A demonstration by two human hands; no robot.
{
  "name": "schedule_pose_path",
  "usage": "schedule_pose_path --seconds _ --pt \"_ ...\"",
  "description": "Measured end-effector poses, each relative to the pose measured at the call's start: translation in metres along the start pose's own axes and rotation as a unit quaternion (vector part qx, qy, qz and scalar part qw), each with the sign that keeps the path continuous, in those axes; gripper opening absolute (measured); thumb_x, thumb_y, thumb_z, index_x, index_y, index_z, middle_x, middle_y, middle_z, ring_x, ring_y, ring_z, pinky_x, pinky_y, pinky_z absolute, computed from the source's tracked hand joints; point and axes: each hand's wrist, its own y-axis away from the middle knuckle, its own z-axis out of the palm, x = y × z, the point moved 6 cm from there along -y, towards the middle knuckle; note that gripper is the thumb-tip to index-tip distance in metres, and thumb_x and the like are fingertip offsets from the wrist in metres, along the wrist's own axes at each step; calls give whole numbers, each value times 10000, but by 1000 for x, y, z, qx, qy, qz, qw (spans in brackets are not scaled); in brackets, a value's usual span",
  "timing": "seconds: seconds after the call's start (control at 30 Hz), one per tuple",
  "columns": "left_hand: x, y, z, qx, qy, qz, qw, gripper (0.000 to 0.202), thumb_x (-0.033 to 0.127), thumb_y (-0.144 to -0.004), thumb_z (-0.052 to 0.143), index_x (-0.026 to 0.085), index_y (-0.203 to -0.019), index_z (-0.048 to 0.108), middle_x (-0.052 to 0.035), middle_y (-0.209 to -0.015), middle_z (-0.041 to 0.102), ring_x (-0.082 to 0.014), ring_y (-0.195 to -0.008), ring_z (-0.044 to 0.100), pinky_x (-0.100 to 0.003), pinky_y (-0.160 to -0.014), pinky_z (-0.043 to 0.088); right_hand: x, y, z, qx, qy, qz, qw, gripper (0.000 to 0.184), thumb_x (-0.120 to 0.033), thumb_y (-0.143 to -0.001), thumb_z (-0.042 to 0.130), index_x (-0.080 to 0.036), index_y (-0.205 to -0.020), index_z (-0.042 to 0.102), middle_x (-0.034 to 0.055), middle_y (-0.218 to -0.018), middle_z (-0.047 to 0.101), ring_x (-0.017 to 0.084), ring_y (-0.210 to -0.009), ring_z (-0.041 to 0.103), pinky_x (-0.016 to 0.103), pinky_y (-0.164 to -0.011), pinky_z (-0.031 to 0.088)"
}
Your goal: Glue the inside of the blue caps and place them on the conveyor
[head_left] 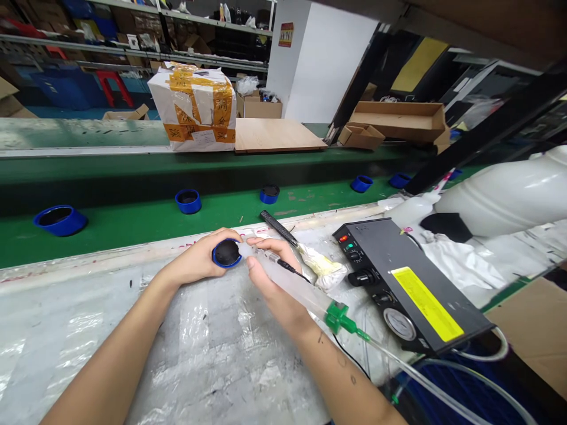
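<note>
My left hand is wrapped round the side of a blue ring-shaped part with a black inside, tilted so its face turns toward me. In my right hand lies a translucent dispensing syringe with a green cap and a clear air hose at its back end. The syringe's tip meets the right rim of the blue part; whether it touches is hard to see. A black cable with a small switch runs along the barrel under my fingers.
A black dispenser box with knobs and a gauge stands to the right. Beyond the plastic-covered bench, several blue parts sit on the green conveyor belt. A black-handled tool, white cloth and large white jug lie nearby.
</note>
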Motion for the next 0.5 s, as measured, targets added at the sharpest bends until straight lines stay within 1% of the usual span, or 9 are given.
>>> schedule_pose_path --seconds 0.2,0.33,0.5 --pt "-2 0 1 1 5 2 1000 574 120 -698 630 246 -1256 594 -57 -1354 647 -291 -1304 595 -446 -1143 464 -4 -1 0 7 13 -13 1000 171 -193 -887 687 -272 -1032 644 47 -1160 785 233 -1155 736 431 -1064 580" --pt "-2 1 0 5 4 2 1000 566 120 -707 632 243 -1258 589 -53 -1347 641 -282 -1295 598 -435 -1139 463 -5 0 0 2 23 -15 1000 176 -198 -893 693 -275 -1043 642 40 -1162 784 231 -1159 739 412 -1052 586" --pt "-1 1 0 7 -2 1 1000 544 133 -703 635 240 -1234 594 -50 -1319 650 -281 -1268 611 -422 -1116 478 -8 3 0 3 54 -22 998 150 -203 -907 676 -270 -1036 637 48 -1152 792 235 -1111 760 393 -998 606"
